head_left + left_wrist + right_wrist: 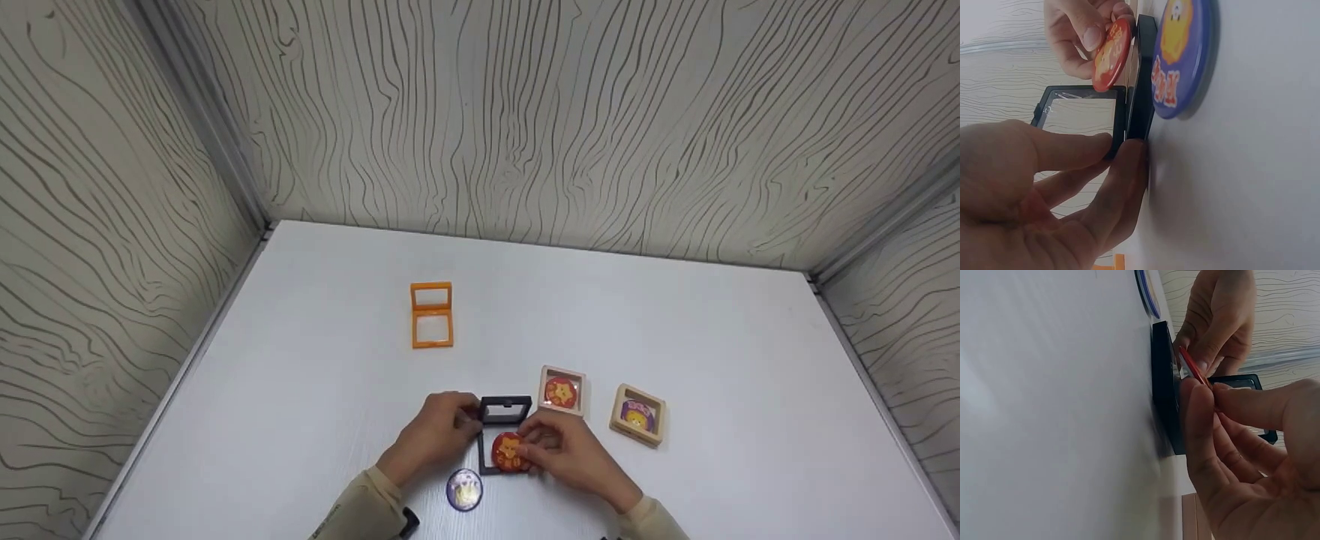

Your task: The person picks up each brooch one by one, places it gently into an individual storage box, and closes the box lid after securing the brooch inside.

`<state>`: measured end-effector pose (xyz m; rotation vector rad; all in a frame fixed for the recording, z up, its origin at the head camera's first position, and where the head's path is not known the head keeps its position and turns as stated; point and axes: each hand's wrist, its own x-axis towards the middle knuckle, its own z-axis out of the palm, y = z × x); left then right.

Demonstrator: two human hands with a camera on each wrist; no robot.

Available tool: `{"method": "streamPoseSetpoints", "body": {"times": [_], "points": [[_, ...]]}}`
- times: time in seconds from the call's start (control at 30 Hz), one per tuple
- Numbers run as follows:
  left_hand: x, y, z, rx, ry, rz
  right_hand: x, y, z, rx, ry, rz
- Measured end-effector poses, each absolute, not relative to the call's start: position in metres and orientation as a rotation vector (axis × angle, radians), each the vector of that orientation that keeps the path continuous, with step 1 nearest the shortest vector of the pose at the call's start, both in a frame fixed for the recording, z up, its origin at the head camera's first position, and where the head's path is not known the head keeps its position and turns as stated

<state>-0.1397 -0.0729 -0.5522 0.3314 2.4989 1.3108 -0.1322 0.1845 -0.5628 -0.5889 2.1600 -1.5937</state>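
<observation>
A black hinged display frame (481,454) lies on the table with its lid (1122,107) raised at the far side. My left hand (437,433) grips its left side by the hinge, thumb at the lid and fingers along the base. Between thumb and fingers, my right hand (571,452) pinches a round red badge (508,451) with a yellow figure. The badge is tilted over the frame's base, as the left wrist view shows. Near the frame's front left corner lies a round purple badge (464,490), face up.
An orange hinged frame (414,330) stands open farther back on the white table (330,315). To the right are two pale wooden frames, one (583,390) with a red badge, the other (616,411) with a purple badge. Patterned walls (480,135) enclose the table.
</observation>
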Motion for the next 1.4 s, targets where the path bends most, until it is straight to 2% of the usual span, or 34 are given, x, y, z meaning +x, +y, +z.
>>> {"method": "streamPoseSetpoints", "body": {"times": [0.27,0.8,1.03,1.4], "points": [[-0.1393,-0.0716,-0.5519,0.319,2.485,1.292,-0.1323,0.1840,-0.5619,-0.496,2.113,-1.616],[-0.1376,-0.0713,-0.5502,0.312,2.465,1.324,-0.1321,0.1831,-0.5611,-0.488,2.134,-1.629],[-0.1382,-0.0720,-0.5539,0.392,2.475,1.366,-0.1307,0.1828,-0.5592,-0.495,2.130,-1.650],[-0.1358,-0.0677,-0.5482,0.313,2.433,1.315,-0.1302,0.1839,-0.5563,-0.497,2.213,-1.577]]}}
